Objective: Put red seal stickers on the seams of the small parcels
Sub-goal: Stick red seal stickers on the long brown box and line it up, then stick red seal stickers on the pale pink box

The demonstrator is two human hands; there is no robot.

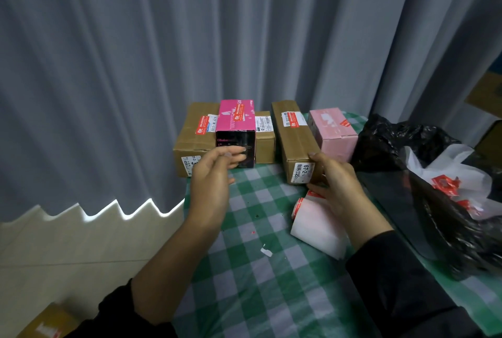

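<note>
Several small parcels line the far edge of the checked table (260,278): a brown carton (190,139), a magenta box (235,120), a small brown box (264,138), a long brown carton (294,139) and a pale pink box (335,131). Most show a red seal sticker on top. My left hand (214,177) hovers in front of the magenta box, fingers loosely extended, holding nothing. My right hand (335,183) rests against the near end of the long brown carton, thumb at its corner. A roll of red stickers on white backing (315,221) lies under my right wrist.
A black plastic bag (423,202) fills the right side of the table, with a white bag (459,174) holding red scraps on it. A white paper scrap (266,251) lies mid-table. Grey curtain behind; another carton (46,324) sits on the floor at lower left.
</note>
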